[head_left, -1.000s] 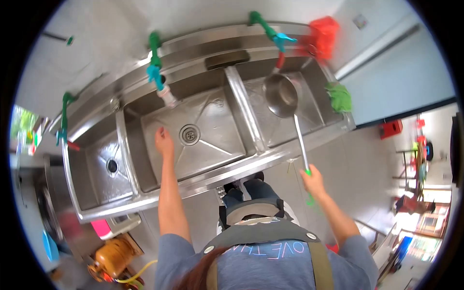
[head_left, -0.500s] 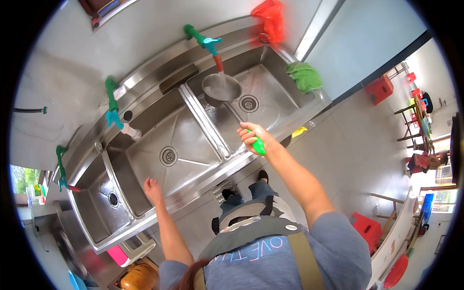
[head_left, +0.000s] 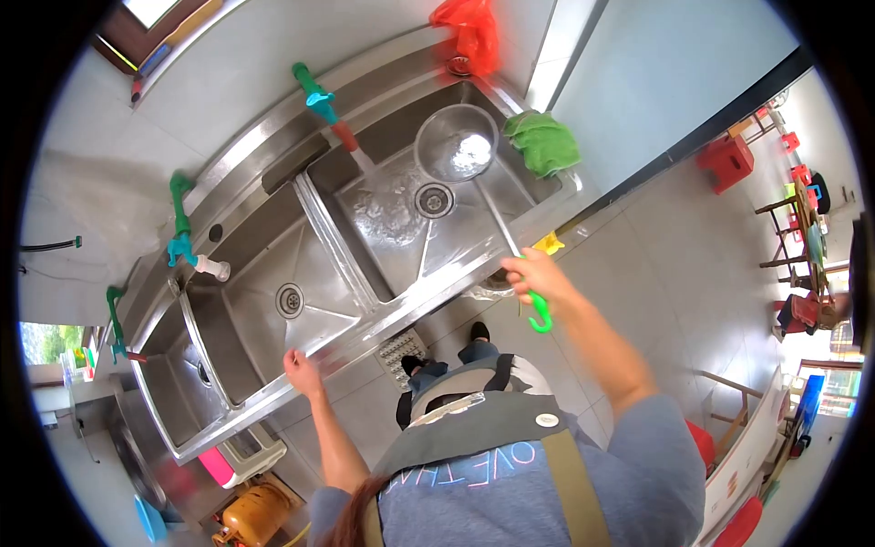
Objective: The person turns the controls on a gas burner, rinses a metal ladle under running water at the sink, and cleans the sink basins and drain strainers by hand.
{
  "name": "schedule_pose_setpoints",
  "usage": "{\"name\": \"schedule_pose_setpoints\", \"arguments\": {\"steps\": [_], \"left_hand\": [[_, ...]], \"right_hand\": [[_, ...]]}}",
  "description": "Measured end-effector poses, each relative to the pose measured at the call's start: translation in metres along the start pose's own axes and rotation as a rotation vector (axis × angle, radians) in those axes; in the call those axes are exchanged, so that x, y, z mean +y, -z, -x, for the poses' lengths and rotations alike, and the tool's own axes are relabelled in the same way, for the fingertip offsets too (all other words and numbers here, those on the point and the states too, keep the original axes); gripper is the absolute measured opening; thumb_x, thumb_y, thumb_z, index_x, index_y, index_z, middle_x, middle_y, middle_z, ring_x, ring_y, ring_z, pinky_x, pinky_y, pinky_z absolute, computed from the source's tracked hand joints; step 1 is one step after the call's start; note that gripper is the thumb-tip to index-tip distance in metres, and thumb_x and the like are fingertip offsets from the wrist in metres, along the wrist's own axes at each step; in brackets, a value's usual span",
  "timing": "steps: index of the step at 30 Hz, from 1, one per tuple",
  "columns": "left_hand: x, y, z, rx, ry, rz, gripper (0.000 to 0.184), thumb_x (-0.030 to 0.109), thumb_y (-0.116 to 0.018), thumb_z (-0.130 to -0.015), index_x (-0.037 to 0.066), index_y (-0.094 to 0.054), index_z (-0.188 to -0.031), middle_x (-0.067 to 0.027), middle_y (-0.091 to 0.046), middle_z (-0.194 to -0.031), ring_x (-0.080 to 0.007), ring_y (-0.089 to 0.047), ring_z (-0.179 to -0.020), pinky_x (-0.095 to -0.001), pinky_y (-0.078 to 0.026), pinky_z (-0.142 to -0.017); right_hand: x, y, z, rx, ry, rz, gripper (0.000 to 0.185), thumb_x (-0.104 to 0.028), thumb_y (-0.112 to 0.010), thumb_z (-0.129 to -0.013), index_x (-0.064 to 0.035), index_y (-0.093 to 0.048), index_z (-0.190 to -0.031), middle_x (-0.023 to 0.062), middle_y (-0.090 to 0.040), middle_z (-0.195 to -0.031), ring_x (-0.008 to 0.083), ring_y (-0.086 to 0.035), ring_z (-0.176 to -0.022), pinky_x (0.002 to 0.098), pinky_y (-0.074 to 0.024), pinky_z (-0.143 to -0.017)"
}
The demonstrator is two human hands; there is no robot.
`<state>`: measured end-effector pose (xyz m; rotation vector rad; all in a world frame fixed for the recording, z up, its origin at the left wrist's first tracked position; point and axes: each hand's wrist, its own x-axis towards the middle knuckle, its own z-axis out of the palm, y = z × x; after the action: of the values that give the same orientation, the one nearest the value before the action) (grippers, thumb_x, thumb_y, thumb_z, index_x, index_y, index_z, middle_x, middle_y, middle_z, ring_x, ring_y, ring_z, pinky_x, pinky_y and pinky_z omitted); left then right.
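Note:
My right hand [head_left: 538, 276] is wrapped around the green handle of a long metal ladle [head_left: 493, 211]. The ladle's round bowl [head_left: 441, 146] is above the right sink basin [head_left: 365, 246], with shiny water visible inside. Water runs from the faucet [head_left: 321, 107] with a red-brown spout and splashes onto the basin floor to the left of the bowl. My left hand [head_left: 302, 372], its fingers curled and holding nothing, is beside the front rim of the middle basin [head_left: 246, 337].
Two more green faucets [head_left: 180, 228] line the wall on the left. A green cloth [head_left: 544, 144] drapes over the right sink edge, below a red plastic bag [head_left: 469, 35]. An orange gas cylinder [head_left: 258, 516] stands at lower left; a red stool [head_left: 725, 164] is on the floor at right.
My right hand has moved the ladle from under the running faucet to the right. The water now falls straight into the basin. My left hand stays near the front rim.

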<state>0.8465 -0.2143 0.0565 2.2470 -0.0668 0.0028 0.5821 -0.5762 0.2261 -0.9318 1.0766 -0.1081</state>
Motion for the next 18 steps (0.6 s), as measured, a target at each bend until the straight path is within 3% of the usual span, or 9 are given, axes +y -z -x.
{"name": "schedule_pose_setpoints", "arguments": {"steps": [2, 4, 5, 8, 9, 10, 12, 14, 18], "left_hand": [[0.051, -0.03, 0.016, -0.039, -0.063, 0.086, 0.023, 0.015, -0.047, -0.082, -0.002, -0.053, -0.095, -0.0102, -0.057, -0.088, -0.0181, -0.054, -0.077, -0.0276, -0.043, -0.07], [0.095, -0.073, 0.033, -0.123, -0.466, -0.096, 0.022, 0.014, -0.046, -0.082, -0.001, -0.054, -0.096, -0.0101, -0.057, -0.089, -0.0181, -0.053, -0.081, -0.0274, -0.041, -0.072], [0.154, -0.089, 0.052, -0.27, -0.271, 0.067, 0.02, 0.014, -0.047, -0.082, 0.0, -0.055, -0.094, -0.0111, -0.056, -0.089, -0.0201, -0.053, -0.082, -0.0288, -0.041, -0.073], [0.213, -0.181, 0.086, -0.499, -0.521, 0.229, 0.02, 0.009, -0.051, -0.077, 0.001, -0.054, -0.095, -0.013, -0.056, -0.092, -0.025, -0.053, -0.087, -0.0338, -0.041, -0.078], [0.215, -0.227, 0.096, -0.446, -0.845, 0.107, 0.022, 0.007, -0.053, -0.073, 0.0, -0.054, -0.094, -0.0155, -0.055, -0.094, -0.0291, -0.052, -0.09, -0.037, -0.041, -0.079], [0.245, -0.252, 0.115, -0.532, -0.796, 0.231, 0.023, 0.005, -0.053, -0.07, 0.0, -0.054, -0.092, -0.0171, -0.054, -0.096, -0.0318, -0.05, -0.092, -0.0389, -0.041, -0.078], [0.293, -0.301, 0.149, -0.656, -0.931, 0.356, 0.019, 0.005, -0.049, -0.072, -0.002, -0.053, -0.089, -0.0195, -0.054, -0.093, -0.0341, -0.05, -0.087, -0.0399, -0.042, -0.075], [0.322, -0.348, 0.179, -0.752, -1.127, 0.366, 0.018, 0.004, -0.048, -0.07, -0.003, -0.053, -0.086, -0.0202, -0.053, -0.094, -0.0341, -0.05, -0.087, -0.0399, -0.041, -0.076], [0.359, -0.42, 0.227, -0.795, -1.182, 0.256, 0.024, 0.006, -0.048, -0.069, 0.0, -0.054, -0.092, -0.0159, -0.051, -0.103, -0.0294, -0.047, -0.098, -0.0374, -0.036, -0.084]], "right_hand": [[-0.015, 0.033, 0.026, -0.028, -0.012, -0.023, 0.013, -0.013, -0.052, -0.079, -0.0085, -0.04, -0.076, -0.0019, -0.04, -0.057, 0.0034, -0.034, -0.041, 0.0191, -0.0278, -0.031], [-0.032, 0.055, 0.054, 0.006, -0.029, -0.048, 0.014, -0.014, -0.053, -0.078, -0.0091, -0.04, -0.076, -0.0025, -0.039, -0.057, 0.003, -0.034, -0.04, 0.0191, -0.0269, -0.031], [-0.036, 0.064, 0.064, 0.061, -0.032, -0.009, 0.014, -0.014, -0.053, -0.079, -0.009, -0.039, -0.076, -0.0023, -0.039, -0.057, 0.0032, -0.033, -0.04, 0.0194, -0.0267, -0.03], [-0.038, 0.09, 0.084, 0.19, -0.035, 0.097, 0.015, -0.014, -0.052, -0.079, -0.0087, -0.039, -0.077, -0.0017, -0.038, -0.056, 0.0037, -0.032, -0.037, 0.0202, -0.0262, -0.03], [-0.037, 0.098, 0.089, 0.227, -0.04, 0.135, 0.015, -0.014, -0.052, -0.079, -0.0085, -0.038, -0.077, -0.0015, -0.038, -0.056, 0.0039, -0.032, -0.037, 0.0204, -0.0259, -0.029], [-0.038, 0.105, 0.095, 0.25, -0.043, 0.111, 0.015, -0.015, -0.052, -0.079, -0.0083, -0.038, -0.077, -0.0013, -0.038, -0.056, 0.0041, -0.031, -0.036, 0.0206, -0.026, -0.029], [-0.041, 0.119, 0.101, 0.295, -0.05, 0.068, 0.016, -0.015, -0.052, -0.079, -0.0079, -0.038, -0.078, -0.0009, -0.038, -0.055, 0.0045, -0.031, -0.035, 0.0211, -0.0262, -0.028], [-0.041, 0.132, 0.105, 0.356, -0.05, 0.081, 0.016, -0.015, -0.052, -0.079, -0.0079, -0.038, -0.078, -0.0009, -0.037, -0.053, 0.005, -0.032, -0.034, 0.0215, -0.027, -0.028], [-0.026, 0.16, 0.104, 0.489, -0.006, 0.294, 0.016, -0.015, -0.052, -0.08, -0.0075, -0.039, -0.076, -0.0014, -0.037, -0.049, 0.0062, -0.035, -0.033, 0.0224, -0.0291, -0.028]]}}
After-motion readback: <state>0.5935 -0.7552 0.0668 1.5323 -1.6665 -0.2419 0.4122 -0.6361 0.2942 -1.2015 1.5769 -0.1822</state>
